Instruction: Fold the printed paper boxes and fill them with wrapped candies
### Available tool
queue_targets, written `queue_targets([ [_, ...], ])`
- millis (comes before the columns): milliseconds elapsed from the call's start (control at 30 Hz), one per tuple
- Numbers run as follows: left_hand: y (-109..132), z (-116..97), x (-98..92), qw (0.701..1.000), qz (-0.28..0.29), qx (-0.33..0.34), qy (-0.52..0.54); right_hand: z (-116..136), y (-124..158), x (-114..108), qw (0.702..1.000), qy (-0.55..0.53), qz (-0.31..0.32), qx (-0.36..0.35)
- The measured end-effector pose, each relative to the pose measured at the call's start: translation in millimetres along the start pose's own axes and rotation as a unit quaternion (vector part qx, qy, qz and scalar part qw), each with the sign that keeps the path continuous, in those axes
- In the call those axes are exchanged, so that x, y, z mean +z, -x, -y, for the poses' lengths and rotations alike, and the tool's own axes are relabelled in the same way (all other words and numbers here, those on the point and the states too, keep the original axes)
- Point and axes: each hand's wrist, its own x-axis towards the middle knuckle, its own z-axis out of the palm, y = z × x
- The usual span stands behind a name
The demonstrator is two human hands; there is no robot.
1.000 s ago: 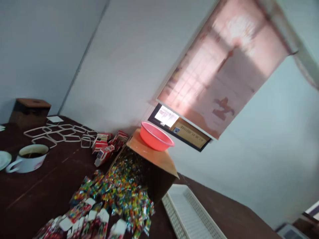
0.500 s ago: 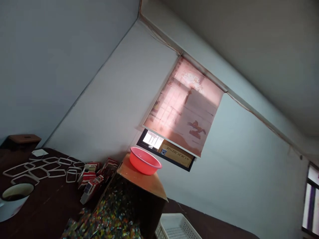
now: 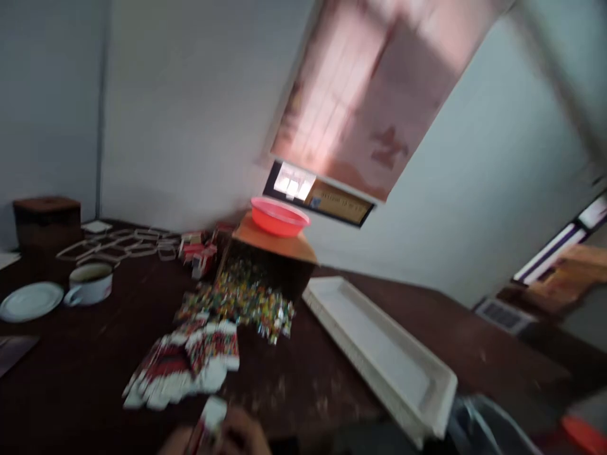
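Right hand (image 3: 239, 436) newly in view, holding red-white packet (image 3: 208, 422) (blurred).

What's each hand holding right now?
Left hand: at the packet, blurred; grip cannot be told.
Right hand: beside the packet, blurred; cannot be told.

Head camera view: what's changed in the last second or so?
The view has tipped down, showing more of the table. A hand has come in at the bottom edge, on a small packet; which hand is too blurred to tell. Unmoved: red basin on the cardboard box, spilled candy, mug, white tray.
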Motion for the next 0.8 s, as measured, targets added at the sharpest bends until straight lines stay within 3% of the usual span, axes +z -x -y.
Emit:
queue_targets([
  [33, -4, 13, -0.3, 0.999, -0.03, -0.021, 0.005, -10, 0, 9, 0.997, -0.056, -0.048, 0.03],
  [67, -8, 25, -1.2, 0.997, -0.062, -0.041, 0.006, -20, 1, 18, 0.975, -0.141, -0.16, 0.059],
  [100, -10, 36, -2.4, 0.993, -0.108, -0.037, -0.003, -28, 3, 26, 0.948, -0.216, -0.221, 0.081],
  [167, -13, 51, -5.0, 0.969, -0.206, 0.08, -0.112, -40, 6, 34, 0.904, -0.321, -0.259, 0.117],
  [267, -11, 57, -6.9, 0.956, -0.179, 0.119, -0.2, -52, 14, 34, 0.85, -0.444, -0.228, 0.166],
  [367, -2, 61, -8.1, 0.96, -0.127, 0.096, -0.232, -59, 25, 34, 0.79, -0.557, -0.136, 0.215],
  [433, 8, 68, -9.9, 0.96, -0.106, 0.069, -0.249, -63, 32, 39, 0.772, -0.582, -0.087, 0.241],
  [600, 33, 87, -15.9, 0.977, -0.042, -0.025, -0.208, -64, 41, 58, 0.795, -0.543, 0.006, 0.27],
  [667, 39, 92, -15.5, 0.984, -0.068, -0.057, -0.157, -61, 39, 61, 0.805, -0.523, 0.039, 0.276],
  [733, 41, 96, -12.3, 0.987, -0.115, -0.097, -0.059, -54, 35, 60, 0.854, -0.453, 0.024, 0.256],
  [800, 38, 102, -8.1, 0.98, -0.126, -0.139, 0.066, -45, 31, 57, 0.916, -0.351, -0.012, 0.192],
])
